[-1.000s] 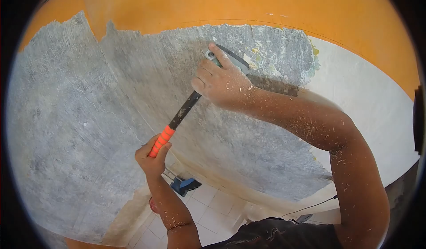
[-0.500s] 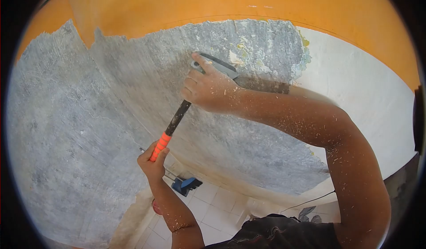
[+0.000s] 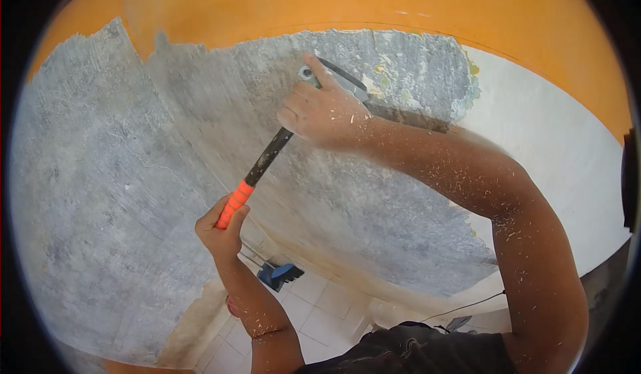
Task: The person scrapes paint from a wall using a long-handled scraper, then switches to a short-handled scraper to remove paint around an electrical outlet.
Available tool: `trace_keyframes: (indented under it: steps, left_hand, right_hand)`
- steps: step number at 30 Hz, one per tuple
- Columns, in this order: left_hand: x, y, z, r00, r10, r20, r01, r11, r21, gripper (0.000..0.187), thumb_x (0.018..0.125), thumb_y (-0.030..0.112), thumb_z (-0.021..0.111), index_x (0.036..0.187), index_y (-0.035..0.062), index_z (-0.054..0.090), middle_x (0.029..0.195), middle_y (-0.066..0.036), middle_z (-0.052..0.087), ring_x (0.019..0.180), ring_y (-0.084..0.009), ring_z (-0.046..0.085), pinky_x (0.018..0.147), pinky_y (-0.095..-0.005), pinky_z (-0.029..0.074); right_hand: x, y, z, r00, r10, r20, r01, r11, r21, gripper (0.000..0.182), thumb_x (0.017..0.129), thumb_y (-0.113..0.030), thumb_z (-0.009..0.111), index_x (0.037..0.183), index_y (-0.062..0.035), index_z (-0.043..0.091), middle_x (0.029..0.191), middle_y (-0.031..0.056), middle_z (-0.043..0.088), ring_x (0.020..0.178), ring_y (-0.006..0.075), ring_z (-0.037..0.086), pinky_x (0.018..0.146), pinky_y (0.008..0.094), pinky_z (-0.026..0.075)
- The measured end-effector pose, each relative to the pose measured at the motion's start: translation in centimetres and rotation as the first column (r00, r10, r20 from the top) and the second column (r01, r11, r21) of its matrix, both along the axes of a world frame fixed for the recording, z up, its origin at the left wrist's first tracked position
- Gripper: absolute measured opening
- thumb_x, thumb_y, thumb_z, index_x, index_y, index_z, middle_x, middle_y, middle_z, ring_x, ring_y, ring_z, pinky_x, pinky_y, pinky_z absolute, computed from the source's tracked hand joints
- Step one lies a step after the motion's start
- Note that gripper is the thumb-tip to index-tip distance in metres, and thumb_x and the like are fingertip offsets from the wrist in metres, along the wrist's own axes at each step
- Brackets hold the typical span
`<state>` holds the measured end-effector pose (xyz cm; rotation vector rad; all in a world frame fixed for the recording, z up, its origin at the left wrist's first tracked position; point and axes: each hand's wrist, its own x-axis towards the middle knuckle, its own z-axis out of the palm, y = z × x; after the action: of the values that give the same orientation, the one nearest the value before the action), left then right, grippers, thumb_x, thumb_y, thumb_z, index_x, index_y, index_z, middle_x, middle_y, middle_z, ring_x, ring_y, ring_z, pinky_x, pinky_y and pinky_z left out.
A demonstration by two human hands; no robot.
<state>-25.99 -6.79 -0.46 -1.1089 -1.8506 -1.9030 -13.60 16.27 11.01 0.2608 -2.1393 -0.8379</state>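
Holding your scraper [image 3: 268, 157] at the wall [image 3: 100, 174]

Your left hand [image 3: 224, 237] squeezes the grip [image 3: 235, 204], right hand [image 3: 327, 112] the head [image 3: 352, 88]; push evenly.

The tool [image 3: 268, 157] is black along its middle, with pale specks. Its grip [image 3: 235, 204], at eight o'clock, is bright orange with rings going round. Its head [image 3: 354, 88], just past twelve, is grey with a black edge. The wall [image 3: 107, 207] is yellowy orange at twelve, white at three, and blotchy, streaky grey at nine. The brush-like thing [image 3: 282, 276] near seven is blue and black. The shirt [image 3: 427, 355] at five is black. Pale flecks dot the right arm [image 3: 534, 254] at four.
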Motion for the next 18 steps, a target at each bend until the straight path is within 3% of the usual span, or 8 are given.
trace_keyframes:
  steps: [3, 5, 9, 11, 12, 14, 18]
  left_hand:
    - [0.0, -0.1, -2.2, 0.999, 0.031, -0.018, -0.032, 0.999, -0.034, 0.03, 0.066, 0.007, 0.076, 0.093, -0.0019, 0.068, 0.068, 0.002, 0.059, 0.06, -0.0055, 0.048, 0.057, -0.0192, 0.041]
    - [-0.5, 0.6, -4.1, 1.0, 0.02, 0.008, -0.02, 0.999, -0.047, 0.029, 0.066, 0.008, 0.077, 0.092, -0.0024, 0.068, 0.069, 0.001, 0.059, 0.062, -0.0055, 0.049, 0.058, -0.0189, 0.041]
    - [-1.2, 0.2, -0.1, 0.993, 0.109, -0.037, -0.111, 0.991, -0.07, 0.029, 0.065, 0.008, 0.077, 0.092, -0.0005, 0.068, 0.068, 0.001, 0.059, 0.063, -0.0053, 0.05, 0.06, -0.0197, 0.042]
    - [-0.8, -0.3, 1.5, 0.999, -0.013, -0.036, 0.012, 1.0, -0.019, 0.03, 0.065, 0.009, 0.078, 0.092, -0.0004, 0.068, 0.067, 0.002, 0.058, 0.062, -0.0053, 0.05, 0.06, -0.0199, 0.042]
    - [-0.9, -0.4, 0.8, 0.999, -0.014, -0.032, 0.013, 1.0, -0.021, 0.03, 0.065, 0.009, 0.078, 0.092, -0.0004, 0.068, 0.067, 0.002, 0.058, 0.062, -0.0053, 0.05, 0.06, -0.0199, 0.042]
    - [-1.2, -0.1, -1.6, 0.998, 0.03, -0.062, -0.036, 0.995, -0.095, 0.03, 0.064, 0.007, 0.077, 0.091, -0.0022, 0.068, 0.068, 0.001, 0.059, 0.062, -0.0055, 0.05, 0.058, -0.0189, 0.041]
    - [-1.7, 0.3, 0.8, 0.99, 0.057, -0.127, -0.061, 0.998, -0.03, 0.025, 0.067, 0.002, 0.074, 0.09, -0.003, 0.067, 0.067, 0.0, 0.059, 0.062, -0.0063, 0.05, 0.058, -0.0191, 0.041]
  right_hand:
    - [-0.5, -0.1, -1.0, 0.999, 0.018, -0.041, -0.019, 1.0, -0.025, 0.003, 0.076, -0.01, 0.056, 0.079, -0.0098, 0.056, 0.075, 0.0018, 0.051, 0.087, 0.0184, 0.055, 0.106, 0.0593, 0.018]
    - [-0.3, -0.2, -1.5, 0.973, -0.135, 0.189, 0.137, 0.991, 0.0, 0.003, 0.076, -0.01, 0.056, 0.079, -0.0095, 0.057, 0.077, 0.0023, 0.051, 0.087, 0.0193, 0.055, 0.105, 0.0604, 0.019]
    - [-0.3, 0.1, 0.1, 1.0, -0.027, 0.009, 0.027, 1.0, 0.009, 0.008, 0.078, -0.013, 0.056, 0.083, -0.0071, 0.059, 0.075, 0.0049, 0.053, 0.087, 0.0213, 0.057, 0.1, 0.0645, 0.024]
    - [-0.5, 0.0, 0.0, 0.999, -0.022, -0.048, 0.02, 0.999, -0.031, 0.009, 0.078, -0.013, 0.056, 0.085, -0.0069, 0.058, 0.076, 0.0053, 0.053, 0.087, 0.0212, 0.057, 0.1, 0.0662, 0.023]
    - [-0.4, -0.1, -0.3, 0.999, -0.022, -0.044, 0.021, 0.999, -0.033, 0.009, 0.078, -0.013, 0.056, 0.085, -0.0069, 0.058, 0.076, 0.0053, 0.053, 0.087, 0.0212, 0.057, 0.1, 0.0662, 0.023]
    - [0.1, -0.6, -1.0, 0.971, -0.167, 0.17, 0.172, 0.985, -0.01, 0.013, 0.079, -0.015, 0.056, 0.089, -0.007, 0.058, 0.078, 0.0052, 0.053, 0.09, 0.0215, 0.056, 0.099, 0.0675, 0.022]
    - [-0.2, -0.5, 0.3, 0.985, -0.141, 0.104, 0.146, 0.988, -0.043, 0.005, 0.076, -0.011, 0.056, 0.08, -0.0089, 0.054, 0.077, 0.0031, 0.051, 0.088, 0.0186, 0.054, 0.103, 0.0641, 0.019]
